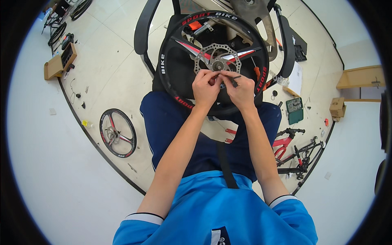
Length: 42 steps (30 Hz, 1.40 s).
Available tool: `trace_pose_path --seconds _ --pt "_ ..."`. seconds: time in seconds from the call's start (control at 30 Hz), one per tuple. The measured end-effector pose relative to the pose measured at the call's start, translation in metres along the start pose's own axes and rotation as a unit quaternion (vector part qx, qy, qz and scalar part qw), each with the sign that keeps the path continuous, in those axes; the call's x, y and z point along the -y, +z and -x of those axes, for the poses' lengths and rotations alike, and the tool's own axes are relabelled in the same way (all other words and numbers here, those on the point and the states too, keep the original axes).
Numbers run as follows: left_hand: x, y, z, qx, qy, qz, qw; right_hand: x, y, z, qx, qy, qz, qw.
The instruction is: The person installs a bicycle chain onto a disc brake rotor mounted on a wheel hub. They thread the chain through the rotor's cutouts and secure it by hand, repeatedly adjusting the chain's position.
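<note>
A black bicycle wheel with red and silver spokes lies flat before me, over my lap and a black chair. At its centre is a perforated metal brake disc around the hub. My left hand is closed in a pinch at the near side of the hub; its fingertips hide whatever is between them. Beside it, almost touching, my right hand is closed with a thin dark rod sticking out from its fingers. The rod's other end is hidden.
Armrests flank the wheel. Beyond it lie metal parts; an orange-handled tool shows through the spokes. A second wheel lies on the floor at left. At right are a green case and a red bicycle frame.
</note>
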<state>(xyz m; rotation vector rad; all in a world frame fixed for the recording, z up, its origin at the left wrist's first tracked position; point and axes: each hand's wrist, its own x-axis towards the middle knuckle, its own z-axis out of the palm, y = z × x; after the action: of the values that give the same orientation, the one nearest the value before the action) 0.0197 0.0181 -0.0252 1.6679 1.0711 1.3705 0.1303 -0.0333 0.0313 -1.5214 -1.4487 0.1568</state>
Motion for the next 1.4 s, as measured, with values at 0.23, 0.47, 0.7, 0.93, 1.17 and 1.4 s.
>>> trace_pose_path --seconds 0.23,0.47,0.7,0.93,1.17,1.4 --pt "0.005 0.000 0.003 -0.004 0.027 -0.033 0.999 0.008 -0.010 -0.011 0.082 0.014 0.013 0.996" --pt "0.003 0.001 0.004 -0.012 0.046 -0.027 0.999 0.007 -0.007 -0.003 0.060 0.008 0.005 0.998" --pt "0.003 0.000 0.003 -0.004 0.071 -0.041 0.997 0.000 0.000 0.000 0.014 -0.029 0.018 0.999" --pt "0.000 -0.002 0.005 0.029 0.055 -0.042 0.997 -0.001 0.000 0.005 -0.013 -0.003 0.027 1.000" --pt "0.005 0.000 0.003 0.017 0.078 -0.050 0.996 -0.003 0.004 0.007 -0.031 -0.006 0.020 0.999" --pt "0.004 -0.003 0.003 0.030 0.071 -0.044 0.996 -0.004 0.004 0.007 -0.031 0.004 0.028 0.999"
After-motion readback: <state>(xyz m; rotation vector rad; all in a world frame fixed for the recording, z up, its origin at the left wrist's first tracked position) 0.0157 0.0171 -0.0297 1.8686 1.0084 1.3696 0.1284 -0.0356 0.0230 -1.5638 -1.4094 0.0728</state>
